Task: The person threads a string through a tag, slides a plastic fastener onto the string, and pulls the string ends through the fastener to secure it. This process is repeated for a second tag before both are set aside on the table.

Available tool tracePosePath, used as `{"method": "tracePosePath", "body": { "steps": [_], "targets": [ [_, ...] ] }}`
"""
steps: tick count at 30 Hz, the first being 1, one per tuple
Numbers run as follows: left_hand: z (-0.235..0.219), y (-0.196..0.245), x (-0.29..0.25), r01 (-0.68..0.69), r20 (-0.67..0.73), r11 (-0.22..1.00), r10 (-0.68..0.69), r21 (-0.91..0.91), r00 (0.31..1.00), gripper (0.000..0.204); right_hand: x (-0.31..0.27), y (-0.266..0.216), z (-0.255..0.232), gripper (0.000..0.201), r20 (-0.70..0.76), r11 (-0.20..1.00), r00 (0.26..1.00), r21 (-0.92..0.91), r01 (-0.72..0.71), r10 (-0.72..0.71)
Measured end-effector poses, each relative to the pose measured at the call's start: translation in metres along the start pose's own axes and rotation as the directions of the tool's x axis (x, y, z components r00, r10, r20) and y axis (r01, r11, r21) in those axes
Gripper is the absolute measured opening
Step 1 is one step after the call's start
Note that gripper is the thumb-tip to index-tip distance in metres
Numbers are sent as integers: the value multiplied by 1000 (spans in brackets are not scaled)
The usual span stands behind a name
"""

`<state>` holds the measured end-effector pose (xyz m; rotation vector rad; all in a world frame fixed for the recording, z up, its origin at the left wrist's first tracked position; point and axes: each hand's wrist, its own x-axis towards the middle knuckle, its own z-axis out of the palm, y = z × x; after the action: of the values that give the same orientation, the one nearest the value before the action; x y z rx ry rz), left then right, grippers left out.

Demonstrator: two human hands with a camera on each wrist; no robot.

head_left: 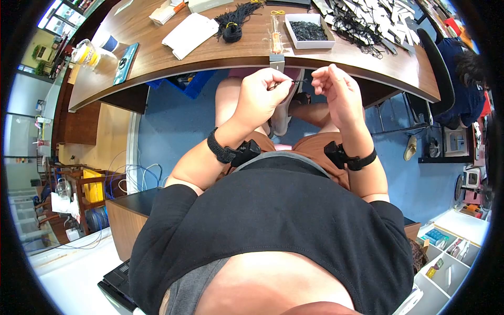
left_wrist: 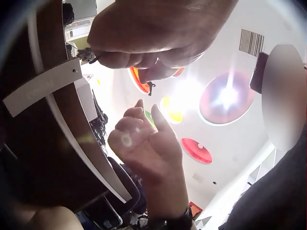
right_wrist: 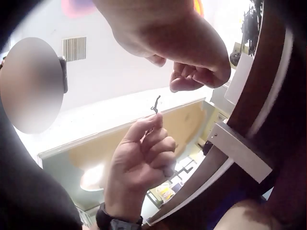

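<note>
My left hand (head_left: pixel 268 93) is raised in front of the desk edge (head_left: pixel 210 64) and pinches a short thin dark cord piece (head_left: pixel 298 81) between thumb and fingertip. In the right wrist view the cord piece (right_wrist: pixel 155 104) sticks up from my left hand (right_wrist: pixel 141 155). My right hand (head_left: pixel 336 90) hovers just right of it with its fingers loosely curled and nothing visible in them. From the right wrist camera, my right hand (right_wrist: pixel 192 48) has a small gap between its fingertips and the cord. The left wrist view shows my left hand (left_wrist: pixel 153 33) above my right hand (left_wrist: pixel 144 143).
On the wooden desk lie a white box of dark pieces (head_left: pixel 310 30), a bundle of black cords (head_left: pixel 232 25), white paper sheets (head_left: pixel 190 34), a clear packet (head_left: pixel 275 32) and a heap of white tags (head_left: pixel 373 18). Another person (head_left: pixel 464 73) sits at the right.
</note>
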<state>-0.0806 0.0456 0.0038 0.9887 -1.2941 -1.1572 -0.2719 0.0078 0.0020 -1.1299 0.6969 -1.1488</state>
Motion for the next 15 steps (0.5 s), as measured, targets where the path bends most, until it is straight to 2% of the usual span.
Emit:
{"method": "tracePosePath", "body": {
  "steps": [3,6,12,15],
  "targets": [
    [-1,5,-1,-12,-5,998,13,55,1000,11,-1,-7,11,19,89,991,996,-133,12,0],
    [3,-5,0,-32,-30,994,29,-107,999,7,-8,-9,24,12,66,985,994,-154,-78,89],
    [1,-7,-1,-47,-35,998,45,-37,998,6,-4,-1,22,10,55,981,998,-194,28,-18],
    [0,-10,1,-60,-21,995,58,-83,998,6,-4,0,19,11,51,986,998,-156,53,-46]
  ]
}}
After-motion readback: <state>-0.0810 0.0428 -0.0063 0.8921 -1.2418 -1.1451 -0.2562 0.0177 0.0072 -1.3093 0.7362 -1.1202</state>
